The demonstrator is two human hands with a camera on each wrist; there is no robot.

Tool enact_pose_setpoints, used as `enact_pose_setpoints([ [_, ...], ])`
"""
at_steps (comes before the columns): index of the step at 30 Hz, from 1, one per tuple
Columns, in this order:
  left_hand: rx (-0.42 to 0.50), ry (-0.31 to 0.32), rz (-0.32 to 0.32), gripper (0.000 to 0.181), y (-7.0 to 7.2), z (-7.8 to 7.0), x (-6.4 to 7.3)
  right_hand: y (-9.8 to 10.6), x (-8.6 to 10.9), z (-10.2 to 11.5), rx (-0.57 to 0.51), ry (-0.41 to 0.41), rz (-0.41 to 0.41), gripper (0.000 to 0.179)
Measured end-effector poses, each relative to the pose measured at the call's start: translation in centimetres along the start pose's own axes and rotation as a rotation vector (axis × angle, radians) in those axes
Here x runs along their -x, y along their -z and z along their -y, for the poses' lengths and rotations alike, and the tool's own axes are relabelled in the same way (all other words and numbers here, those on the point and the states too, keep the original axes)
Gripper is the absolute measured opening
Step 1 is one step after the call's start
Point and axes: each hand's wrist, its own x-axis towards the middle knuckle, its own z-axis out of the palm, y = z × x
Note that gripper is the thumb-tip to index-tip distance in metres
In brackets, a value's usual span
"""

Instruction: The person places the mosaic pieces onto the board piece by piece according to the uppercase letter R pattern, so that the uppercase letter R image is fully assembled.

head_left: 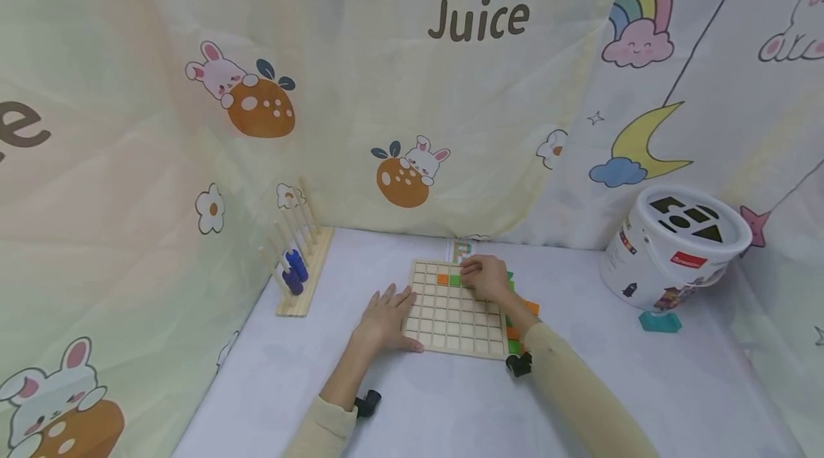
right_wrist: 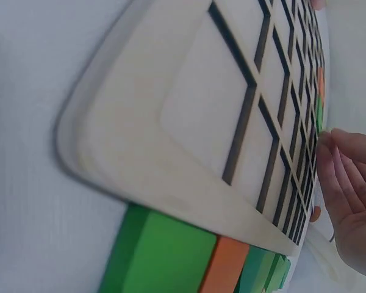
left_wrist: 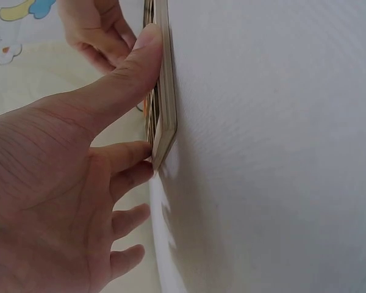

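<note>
A pale wooden grid board (head_left: 453,316) lies on the table, divided into small square cells. An orange block (head_left: 443,279) and a green block (head_left: 455,280) sit side by side in an upper row. My right hand (head_left: 486,278) reaches over the board's far right part, its thumb and fingertips pinching at the near edge of the green block (right_wrist: 319,115); the fingers partly hide the contact. My left hand (head_left: 385,322) holds the board's left side with fingers spread. In the left wrist view, its thumb (left_wrist: 125,82) lies along the board's edge (left_wrist: 166,79).
More green and orange blocks (right_wrist: 171,253) lie along the board's right side, partly under my right arm. A wooden peg stand (head_left: 302,293) with blue pieces stands at left. At right are a white lidded bucket (head_left: 669,257) and a teal block (head_left: 659,323). Printed cloth hangs behind.
</note>
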Motion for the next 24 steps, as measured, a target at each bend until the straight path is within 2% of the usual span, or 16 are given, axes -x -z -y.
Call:
enact_pose_setpoints([
  [6, -0.011, 0.005, -0.003, 0.118, -0.1, 0.1, -0.1, 1.5, 0.7, 0.2, -0.029, 0.036, -0.019, 0.029],
  [17, 0.001, 0.013, -0.003, 0.118, -0.4, 0.2, -0.2, 5.2, 2.5, 0.4, -0.092, 0.025, -0.088, 0.028],
  [24, 0.006, 0.011, -0.002, 0.117, -0.3, 0.1, -0.2, 6.6, 3.8, -0.6, 0.040, 0.036, -0.132, 0.028],
])
